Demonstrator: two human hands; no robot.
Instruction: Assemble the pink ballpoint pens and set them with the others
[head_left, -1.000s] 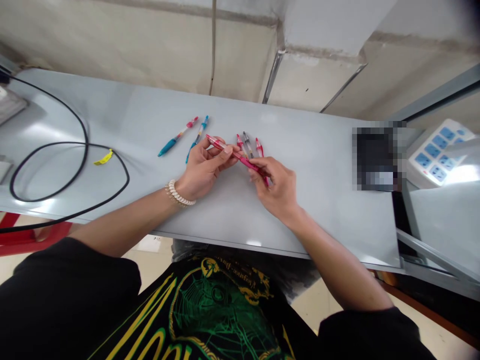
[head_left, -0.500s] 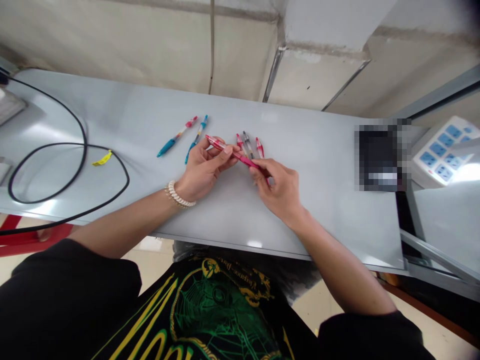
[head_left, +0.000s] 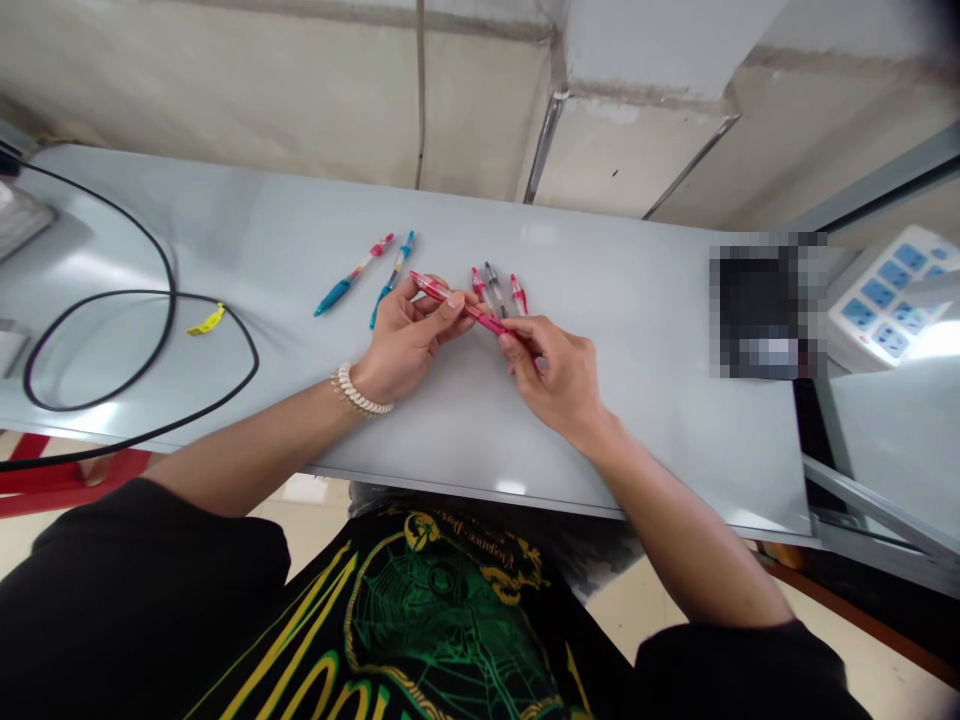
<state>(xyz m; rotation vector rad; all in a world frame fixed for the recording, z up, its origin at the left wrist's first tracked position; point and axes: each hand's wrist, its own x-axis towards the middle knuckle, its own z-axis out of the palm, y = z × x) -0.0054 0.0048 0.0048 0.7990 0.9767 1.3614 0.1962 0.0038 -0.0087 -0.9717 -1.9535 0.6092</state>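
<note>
Fingers of my left hand (head_left: 401,345) are pinching the clear, clip end of a red pen (head_left: 469,308), thumb on top and fingertips beneath, so the barrel is being kept from turning. My right hand (head_left: 559,375) is closing its thumb and first fingers around the opposite, solid red end; the remaining right fingers are curling loosely underneath. I am holding the pen clear of the counter (head_left: 637,330), spanning between both sets of fingertips and tilting slightly down toward the right fingers, which is giving each hand a firm purchase on its own half.

Just beyond my right fingertips, three more pens (head_left: 496,285) are lying side by side on the counter, within short reach. Beyond my left fingers, two teal pens (head_left: 367,270) are lying apart from that group. Well to the left of my left hand, a black cable (head_left: 161,260) is looping across the counter.
</note>
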